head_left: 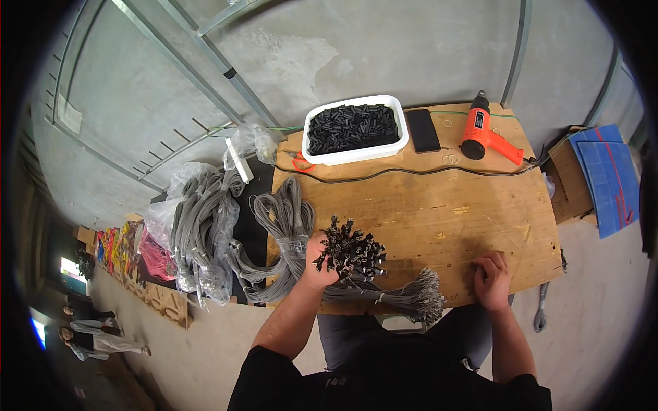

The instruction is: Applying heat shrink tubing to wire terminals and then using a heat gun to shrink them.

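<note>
My left hand (319, 266) is closed around a bundle of grey cables, whose black connector ends (354, 252) fan out above the fist toward the middle of the table. Just below it, at the near table edge, lies a tied bundle of grey cables (394, 299) with pale, frayed-looking ends pointing right. My right hand (493, 279) rests on the wooden table (439, 219) near its front right edge. Its fingers are curled in, and nothing shows in them. Beside my left hand are coiled grey cables (284, 212), some wrapped in clear plastic.
A white tub (317, 159) of short black tubes stands at the back. Right of it lie a dark phone (424, 131) and an orange heat gun (480, 133). A black cord (397, 171) crosses the table. Red-handled cutters (302, 162) and more bagged cable coils (199, 226) sit left.
</note>
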`<state>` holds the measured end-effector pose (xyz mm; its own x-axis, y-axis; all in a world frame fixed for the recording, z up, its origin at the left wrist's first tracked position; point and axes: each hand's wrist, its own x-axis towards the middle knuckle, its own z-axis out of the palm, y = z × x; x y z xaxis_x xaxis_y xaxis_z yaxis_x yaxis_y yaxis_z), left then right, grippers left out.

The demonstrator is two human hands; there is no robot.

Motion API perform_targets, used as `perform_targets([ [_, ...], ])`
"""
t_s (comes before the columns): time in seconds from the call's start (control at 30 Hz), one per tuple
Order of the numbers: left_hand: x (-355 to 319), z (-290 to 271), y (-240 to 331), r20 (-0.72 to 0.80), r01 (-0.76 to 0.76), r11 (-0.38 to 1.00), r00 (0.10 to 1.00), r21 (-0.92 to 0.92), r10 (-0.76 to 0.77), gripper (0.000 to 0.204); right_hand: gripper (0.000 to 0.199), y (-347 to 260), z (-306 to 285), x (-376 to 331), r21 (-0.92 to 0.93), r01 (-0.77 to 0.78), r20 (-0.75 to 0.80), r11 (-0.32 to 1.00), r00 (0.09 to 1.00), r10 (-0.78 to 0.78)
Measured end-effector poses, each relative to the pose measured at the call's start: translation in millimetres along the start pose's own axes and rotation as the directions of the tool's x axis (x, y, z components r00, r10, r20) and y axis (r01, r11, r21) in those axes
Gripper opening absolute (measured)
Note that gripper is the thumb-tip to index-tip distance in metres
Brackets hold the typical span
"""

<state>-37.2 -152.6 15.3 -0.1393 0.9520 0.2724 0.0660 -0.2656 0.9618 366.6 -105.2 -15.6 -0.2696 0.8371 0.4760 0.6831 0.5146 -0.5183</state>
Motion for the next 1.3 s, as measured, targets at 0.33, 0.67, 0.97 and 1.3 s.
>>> perform_targets([
  [0.33, 71.3, -66.2, 102.2, -0.408, -0.23, 0.923, 0.908, -0.308, 0.09, 0.018, 0.019, 5.0, 2.1, -4.3, -0.008, 0.04, 0.015, 0.999, 0.999, -0.04],
  [0.67, 57.7, -310.5, 17.2, -0.643, -0.04, 0.824, 0.648, -0.565, -0.409, 0.026, 0.018, -0.2, 8.0, -2.2, 0.007, 0.053, 0.039, 0.999, 0.998, -0.054],
  [0.97, -10.1, -291.5, -7.5, -0.806, 0.836, 0.198, 0.546, 0.511, -0.229, 0.075, 0.017, 0.2, 5.1, -4.3, -0.064, 0.049, 0.056, 0.997, 0.997, -0.045],
  [1.3, -82.7, -6.3, 34.1, 0.4, -0.388, 0.545, 0.911, 0.743, 0.103, 0.043, 0.044, -114.1, -8.3, 36.6, 0.31, 0.197, 0.42, 0.93, 0.849, -0.32],
])
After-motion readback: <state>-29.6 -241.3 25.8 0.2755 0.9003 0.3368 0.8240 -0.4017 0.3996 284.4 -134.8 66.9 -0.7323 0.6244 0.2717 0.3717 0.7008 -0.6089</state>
